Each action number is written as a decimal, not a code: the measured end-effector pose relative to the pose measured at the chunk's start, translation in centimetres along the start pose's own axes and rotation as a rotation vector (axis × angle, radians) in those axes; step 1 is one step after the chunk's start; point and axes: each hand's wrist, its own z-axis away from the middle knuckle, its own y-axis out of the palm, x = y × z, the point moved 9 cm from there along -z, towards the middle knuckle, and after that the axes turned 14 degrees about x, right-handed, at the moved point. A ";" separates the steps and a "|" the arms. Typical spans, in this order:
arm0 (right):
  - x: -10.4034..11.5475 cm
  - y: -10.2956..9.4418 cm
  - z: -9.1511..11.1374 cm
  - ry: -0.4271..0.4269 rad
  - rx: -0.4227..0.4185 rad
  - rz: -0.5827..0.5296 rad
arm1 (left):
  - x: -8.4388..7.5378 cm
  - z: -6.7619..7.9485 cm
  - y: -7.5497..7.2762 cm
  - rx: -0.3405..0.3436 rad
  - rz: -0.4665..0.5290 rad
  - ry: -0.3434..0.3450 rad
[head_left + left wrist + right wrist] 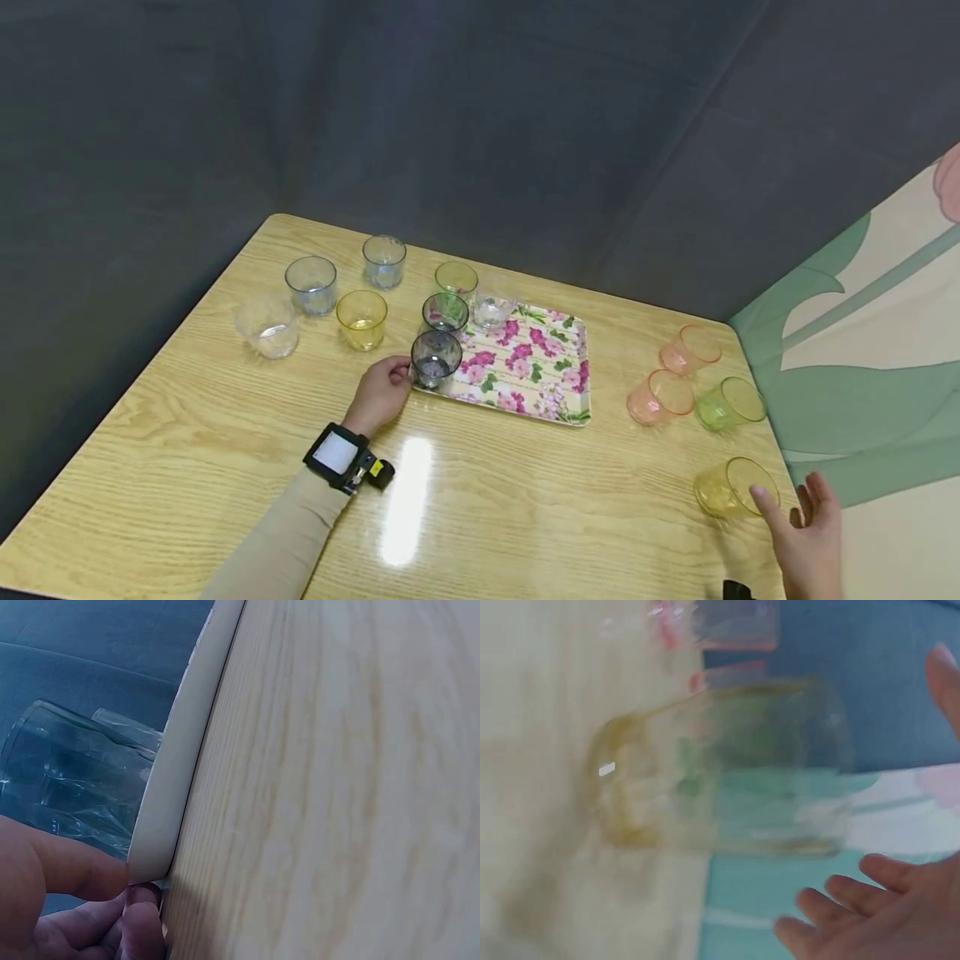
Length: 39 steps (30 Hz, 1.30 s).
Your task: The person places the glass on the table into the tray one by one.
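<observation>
My left hand (381,393) pinches the front left corner of a flowered tray (525,408); in the left wrist view a finger rests at the top of the tray's pale rim (176,776), with other fingers curled below it. On the tray's left side stand two dark grey glasses (436,358), a green glass (456,279) and a clear glass (493,307). Over at the table's right edge my right hand (810,533) is spread beside a yellow glass (723,490). In the right wrist view that glass shows blurred, with its rim towards the parted fingers (847,896).
Left of the tray stand a clear glass (270,329), two bluish glasses (311,287) and a yellow glass (362,321). Two pink glasses (660,398) and a green glass (729,406) stand at the right. A dark curtain (487,125) hangs behind the wooden table (570,508).
</observation>
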 end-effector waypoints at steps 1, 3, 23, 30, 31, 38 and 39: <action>-0.7 0.2 -0.2 0.016 0.046 0.015 | 0.0 0.0 0.0 0.000 -0.002 -0.003; -2.1 0.7 -0.5 0.043 0.121 0.022 | 0.0 0.0 0.0 -0.001 -0.003 -0.004; -4.4 1.9 -0.1 0.074 0.103 0.209 | -0.2 0.1 0.0 -0.004 -0.022 -0.015; -4.0 2.0 0.0 0.026 0.079 0.219 | -0.3 0.1 -0.1 -0.003 -0.028 -0.011; -4.0 2.1 0.0 0.023 0.076 0.221 | -0.3 0.1 -0.1 -0.003 -0.028 -0.011; -2.5 2.5 0.3 -0.013 0.078 0.325 | 0.1 -0.1 0.1 0.003 -0.021 -0.023; -1.9 2.6 0.4 -0.033 0.077 0.337 | 0.1 -0.1 0.1 0.003 -0.020 -0.027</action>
